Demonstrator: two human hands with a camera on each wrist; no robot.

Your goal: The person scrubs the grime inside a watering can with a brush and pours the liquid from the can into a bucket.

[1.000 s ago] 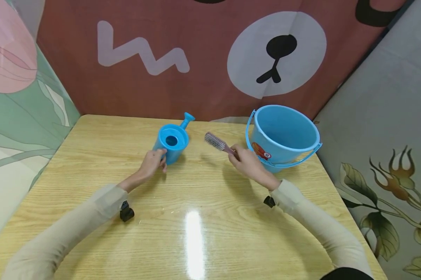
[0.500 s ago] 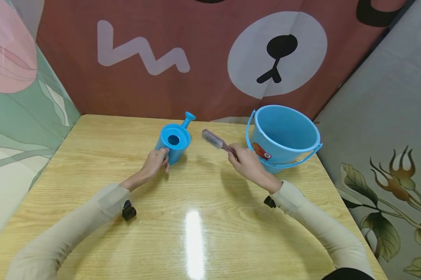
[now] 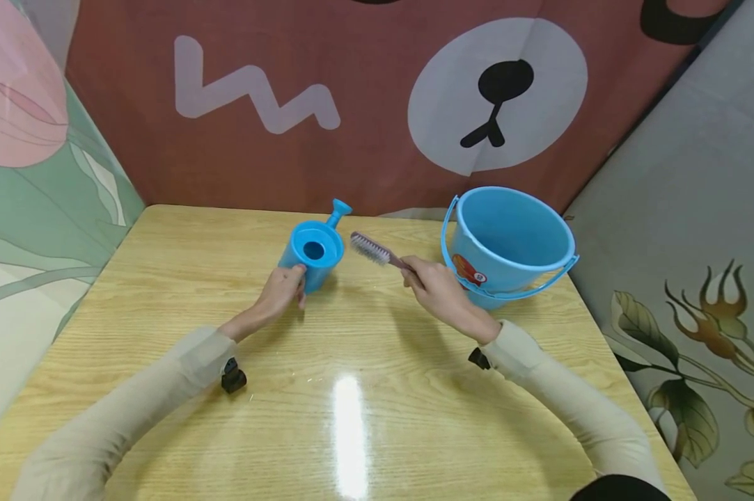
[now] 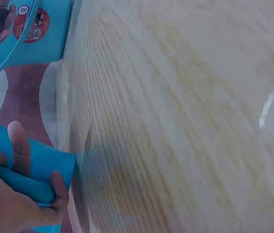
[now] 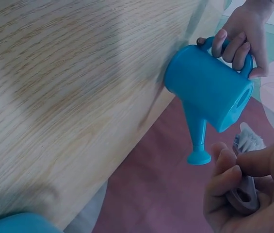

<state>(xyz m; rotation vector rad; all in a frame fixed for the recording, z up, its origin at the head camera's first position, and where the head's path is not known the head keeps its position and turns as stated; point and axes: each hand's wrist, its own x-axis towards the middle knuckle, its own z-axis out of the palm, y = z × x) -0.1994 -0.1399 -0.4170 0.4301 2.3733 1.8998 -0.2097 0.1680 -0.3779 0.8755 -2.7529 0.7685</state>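
Note:
My left hand [image 3: 280, 292] grips the handle of a blue watering can [image 3: 317, 259]. In the right wrist view the fingers of that hand curl round the handle of the watering can [image 5: 207, 85], whose spout points away from the hand. My right hand [image 3: 438, 291] holds a purplish-brown brush [image 3: 372, 249] by its handle, bristles pointing left, just right of the can and above the table. Seen from the right wrist, thumb and fingers pinch the brush [image 5: 246, 191]; its bristle end is partly hidden behind the thumb.
A blue bucket [image 3: 508, 233] with a red label and lowered bail handle stands at the back right of the wooden table [image 3: 276, 410], close beside my right hand. A printed cloth [image 3: 257, 160] hangs right behind the table's far edge.
The brush has moved left toward the watering can in my right hand. The watering can has shifted slightly right, with my left hand still gripping its handle.

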